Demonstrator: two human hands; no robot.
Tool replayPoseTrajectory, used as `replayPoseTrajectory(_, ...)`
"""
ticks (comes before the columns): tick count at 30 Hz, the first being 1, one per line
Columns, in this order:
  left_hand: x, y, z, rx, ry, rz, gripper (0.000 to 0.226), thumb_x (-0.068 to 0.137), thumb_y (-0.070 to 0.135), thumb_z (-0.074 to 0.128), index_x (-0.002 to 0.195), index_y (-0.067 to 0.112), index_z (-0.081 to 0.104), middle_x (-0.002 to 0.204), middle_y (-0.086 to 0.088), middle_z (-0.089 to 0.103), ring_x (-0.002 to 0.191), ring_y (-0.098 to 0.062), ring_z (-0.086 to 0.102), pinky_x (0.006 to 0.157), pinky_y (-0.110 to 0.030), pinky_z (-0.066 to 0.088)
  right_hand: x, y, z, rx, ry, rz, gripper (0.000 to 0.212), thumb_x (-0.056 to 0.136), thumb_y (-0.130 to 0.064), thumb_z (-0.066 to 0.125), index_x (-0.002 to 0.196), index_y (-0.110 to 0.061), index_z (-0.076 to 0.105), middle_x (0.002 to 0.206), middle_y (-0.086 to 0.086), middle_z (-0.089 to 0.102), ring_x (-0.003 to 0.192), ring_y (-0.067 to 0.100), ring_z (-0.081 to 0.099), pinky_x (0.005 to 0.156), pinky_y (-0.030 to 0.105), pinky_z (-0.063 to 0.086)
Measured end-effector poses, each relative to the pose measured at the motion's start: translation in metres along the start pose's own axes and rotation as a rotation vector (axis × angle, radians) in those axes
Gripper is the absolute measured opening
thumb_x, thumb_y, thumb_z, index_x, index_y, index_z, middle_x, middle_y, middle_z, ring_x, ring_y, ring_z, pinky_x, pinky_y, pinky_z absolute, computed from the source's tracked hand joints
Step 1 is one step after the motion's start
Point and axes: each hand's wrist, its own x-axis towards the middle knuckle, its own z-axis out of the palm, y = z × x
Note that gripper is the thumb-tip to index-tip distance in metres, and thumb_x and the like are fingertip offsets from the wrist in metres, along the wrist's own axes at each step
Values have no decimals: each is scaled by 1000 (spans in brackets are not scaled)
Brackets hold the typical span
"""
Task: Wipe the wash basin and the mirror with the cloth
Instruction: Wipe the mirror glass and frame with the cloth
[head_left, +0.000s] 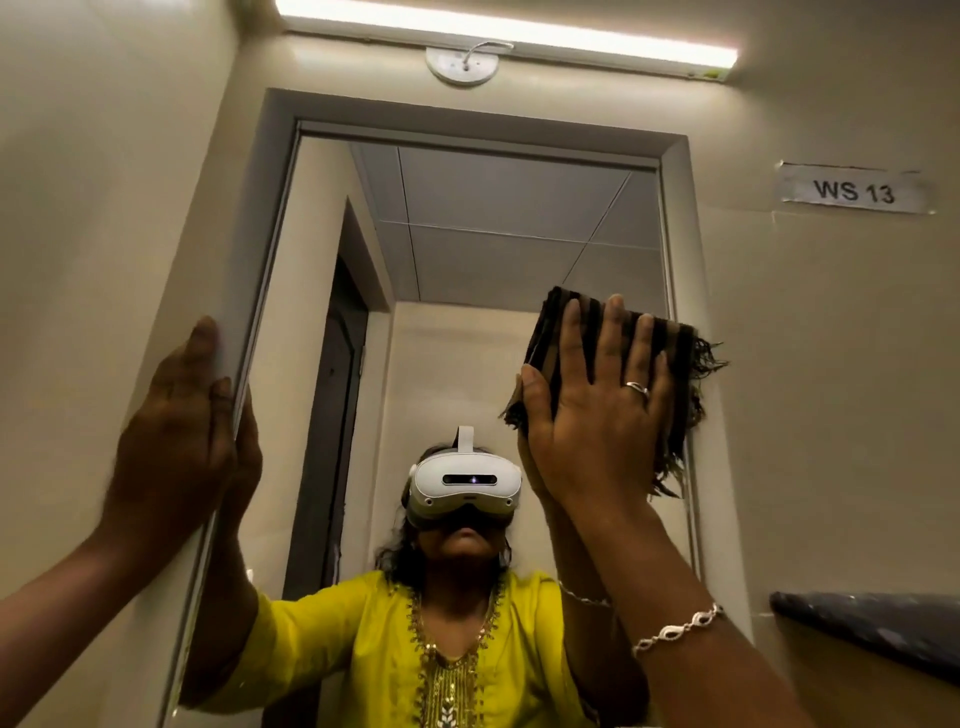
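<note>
Forearms rise from 7 and 5 o'clock toward the mirror (483, 249). At 3 o'clock the right hand (597, 415) lies flat, fingers spread wide, pinning the folded cloth (618, 374) against the glass near the right frame; nothing is gripped, the palm's pressure alone holds it, probably so the whole pad rubs the surface. At 9 o'clock the left hand (176, 441) rests nearly flat on the mirror's left frame edge, fingers extended, thumb curled round the edge, seemingly as a brace. Folded into a rough rectangle, the cloth has its long axis running from 11 toward 5 o'clock, with its fringe trailing at the right and lower edges. No basin is in view.
</note>
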Motion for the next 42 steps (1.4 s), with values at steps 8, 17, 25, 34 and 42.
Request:
replayPoseTrajectory(8,5,25,-15,20,-134,-52,44,94,4,38,137,0,30,132,-28,45,108,-42,52,86,-35,36,-8,-76,7,60,-43,-61,62,90,-48,23,144,-18,30,151,17,26,139,40,20,110,49,7)
replayPoseTrajectory(17,6,28,-22,-40,-170,-169,51,94,10,39,142,6,20,141,-23,36,107,-39,55,73,-20,40,-11,-153,12,128,-136,-159,63,89,-47,20,146,-20,21,154,16,14,142,37,7,111,49,-1)
replayPoseTrajectory(25,6,25,-28,-105,-169,-199,59,89,23,32,143,8,15,138,-23,41,109,-33,54,79,-27,39,-6,-179,10,228,-274,-329,62,98,-46,20,146,-24,-12,152,10,-25,134,30,-33,104,45,-26)
replayPoseTrajectory(34,6,21,-31,-17,-163,-177,53,94,7,41,142,5,19,132,-29,45,97,-40,60,73,-30,43,-15,-160,16,264,-173,-417,61,91,-49,27,146,-23,23,156,10,13,143,30,2,113,45,-6)
replayPoseTrajectory(42,5,20,-30,83,-151,-116,44,93,4,40,136,-1,30,119,-34,54,90,-46,61,73,-39,48,-20,-117,14,263,-114,-394,62,88,-51,29,144,-23,31,153,10,23,142,32,12,113,45,2)
